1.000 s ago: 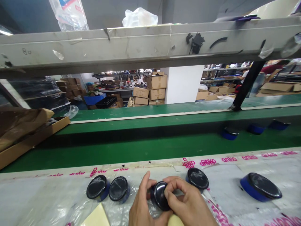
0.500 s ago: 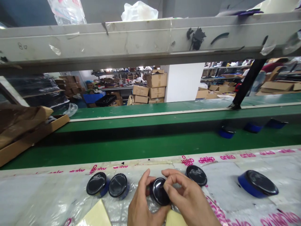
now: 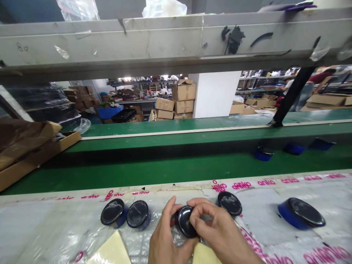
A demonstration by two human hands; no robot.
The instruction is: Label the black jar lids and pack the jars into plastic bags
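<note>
One glossy black round disc, clamped between left hand and right hand

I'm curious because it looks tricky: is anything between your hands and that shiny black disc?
No, nothing visible is: your left hand and right hand are touching the shiny black disc from both sides.

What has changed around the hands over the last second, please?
The view tipped slightly downward, and the right hand's fingers slid further onto the black face of the round disc. The left hand keeps its hold; the four other discs stayed on the plastic sheet.
</note>
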